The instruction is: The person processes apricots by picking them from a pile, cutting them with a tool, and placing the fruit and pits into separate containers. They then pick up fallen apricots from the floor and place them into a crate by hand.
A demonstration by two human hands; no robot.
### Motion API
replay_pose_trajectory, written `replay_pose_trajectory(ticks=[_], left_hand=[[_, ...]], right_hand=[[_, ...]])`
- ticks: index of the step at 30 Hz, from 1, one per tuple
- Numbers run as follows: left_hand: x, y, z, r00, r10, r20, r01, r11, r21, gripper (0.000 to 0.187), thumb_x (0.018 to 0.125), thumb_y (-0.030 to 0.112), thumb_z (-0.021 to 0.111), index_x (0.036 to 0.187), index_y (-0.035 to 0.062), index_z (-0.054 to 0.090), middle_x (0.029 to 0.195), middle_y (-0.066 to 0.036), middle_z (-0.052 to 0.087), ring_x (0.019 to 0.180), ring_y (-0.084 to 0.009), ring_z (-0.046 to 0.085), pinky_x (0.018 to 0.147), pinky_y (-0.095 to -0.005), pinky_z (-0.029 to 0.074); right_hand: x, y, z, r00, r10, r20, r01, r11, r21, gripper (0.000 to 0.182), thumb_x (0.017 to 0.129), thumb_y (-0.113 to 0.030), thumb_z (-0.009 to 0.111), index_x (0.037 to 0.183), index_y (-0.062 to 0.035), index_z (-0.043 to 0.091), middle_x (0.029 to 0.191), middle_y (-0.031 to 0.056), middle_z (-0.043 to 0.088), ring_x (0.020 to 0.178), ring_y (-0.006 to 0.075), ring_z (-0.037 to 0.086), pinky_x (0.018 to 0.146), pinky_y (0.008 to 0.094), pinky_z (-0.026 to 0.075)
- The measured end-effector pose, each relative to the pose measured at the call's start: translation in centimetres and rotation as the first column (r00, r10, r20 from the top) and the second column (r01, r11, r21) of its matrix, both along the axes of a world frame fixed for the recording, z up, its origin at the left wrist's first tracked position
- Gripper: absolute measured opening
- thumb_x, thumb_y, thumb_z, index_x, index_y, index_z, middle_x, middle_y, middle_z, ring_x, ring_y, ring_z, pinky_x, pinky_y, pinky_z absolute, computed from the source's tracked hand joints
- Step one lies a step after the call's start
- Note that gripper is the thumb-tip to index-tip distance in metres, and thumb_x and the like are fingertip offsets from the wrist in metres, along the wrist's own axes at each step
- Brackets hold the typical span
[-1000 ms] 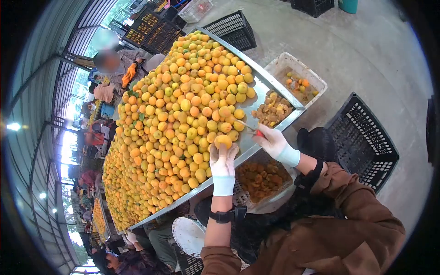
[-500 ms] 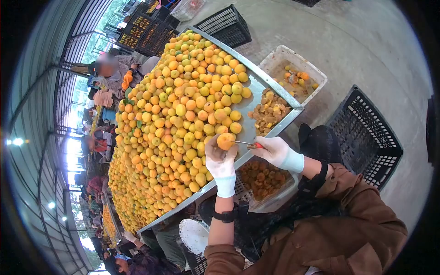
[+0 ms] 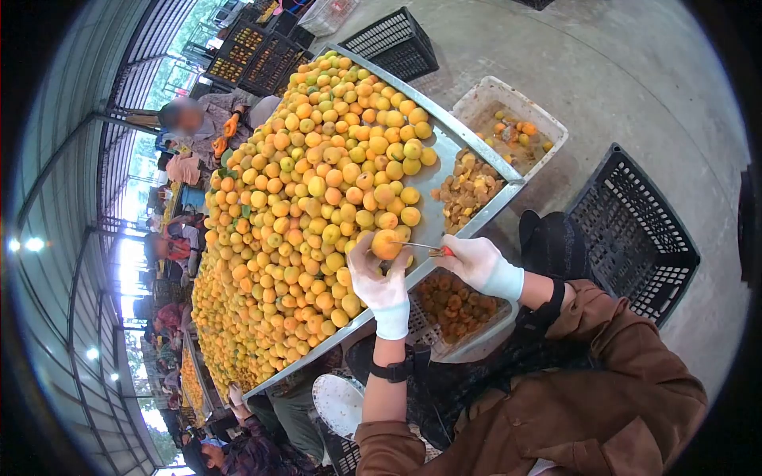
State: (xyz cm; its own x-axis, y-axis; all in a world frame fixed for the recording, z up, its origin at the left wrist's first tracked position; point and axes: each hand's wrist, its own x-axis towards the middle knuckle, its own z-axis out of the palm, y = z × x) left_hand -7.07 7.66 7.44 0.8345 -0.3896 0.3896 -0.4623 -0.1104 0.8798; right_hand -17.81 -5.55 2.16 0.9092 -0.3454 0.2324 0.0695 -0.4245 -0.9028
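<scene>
My left hand (image 3: 379, 279), in a white glove, holds a yellow-orange fruit (image 3: 386, 245) between its fingers at the edge of a large heap of similar fruit (image 3: 302, 214). Closed round the red handle of a thin metal tool (image 3: 421, 246) is my right hand (image 3: 475, 262), also gloved. The tool's tip touches the right side of the held fruit. Beyond my right hand, a brownish pile of pieces (image 3: 467, 190) lies in the corner of the metal table (image 3: 508, 187).
A white bin (image 3: 559, 131) stands past the table corner, with a black crate (image 3: 675, 238) to the right. Below my hands is a tub of brownish pieces (image 3: 468, 345). Another black crate (image 3: 397, 47) is behind. Co-workers (image 3: 210, 119) sit along the far side.
My left hand and the fruit have shifted slightly left. The tool's tip is against the fruit in both frames. At the lower left, a co-worker's gloved hand has moved up to the table edge.
</scene>
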Motion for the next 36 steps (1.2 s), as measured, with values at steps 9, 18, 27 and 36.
replay_pose_trajectory(ticks=[9, 18, 27, 36], left_hand=[[-0.5, 0.3, 0.0, 1.000, -0.002, -0.009, 0.002, 0.999, 0.040, 0.050, 0.071, 0.002, 0.078, 0.113, -0.0022, 0.052, 0.110, -0.011, 0.055, 0.094, -0.0182, 0.059, 0.083, -0.0305, 0.050], [-0.8, 0.2, -2.4, 0.946, -0.066, -0.317, 0.019, 0.989, -0.147, 0.037, 0.083, 0.008, 0.070, 0.112, -0.0050, 0.050, 0.105, -0.012, 0.060, 0.094, -0.0166, 0.059, 0.084, -0.0300, 0.049], [-0.6, 0.7, -2.7, 0.901, -0.090, -0.424, 0.084, 0.996, -0.033, 0.040, 0.093, 0.030, 0.059, 0.106, -0.0076, 0.055, 0.099, -0.011, 0.062, 0.087, -0.0167, 0.060, 0.083, -0.0310, 0.050], [-1.0, 0.0, -2.5, 0.792, -0.156, -0.590, 0.115, 0.988, -0.106, 0.053, 0.096, 0.041, 0.050, 0.105, -0.0104, 0.057, 0.096, -0.015, 0.065, 0.089, -0.0219, 0.063, 0.085, -0.0335, 0.050]], right_hand=[[0.1, 0.5, 0.0, 0.993, -0.023, -0.112, 0.011, 0.995, -0.104, 0.032, 0.092, -0.037, 0.053, 0.089, -0.0062, 0.044, 0.073, 0.0182, 0.058, 0.073, 0.0387, 0.060, 0.059, 0.0449, 0.047], [0.3, 1.9, -1.4, 0.996, -0.028, -0.084, 0.028, 1.000, 0.007, 0.032, 0.092, -0.037, 0.053, 0.090, -0.0065, 0.044, 0.075, 0.0193, 0.059, 0.076, 0.0399, 0.060, 0.062, 0.0467, 0.047], [0.3, 2.0, -0.8, 0.985, 0.031, -0.172, -0.017, 0.996, 0.083, 0.027, 0.093, -0.031, 0.054, 0.092, -0.0049, 0.045, 0.075, 0.0217, 0.058, 0.078, 0.0417, 0.059, 0.063, 0.0452, 0.046], [0.4, 1.7, -0.7, 0.986, 0.029, -0.164, -0.017, 0.997, 0.074, 0.033, 0.094, -0.038, 0.049, 0.094, -0.0056, 0.045, 0.077, 0.0201, 0.060, 0.078, 0.0406, 0.060, 0.065, 0.0464, 0.048]])
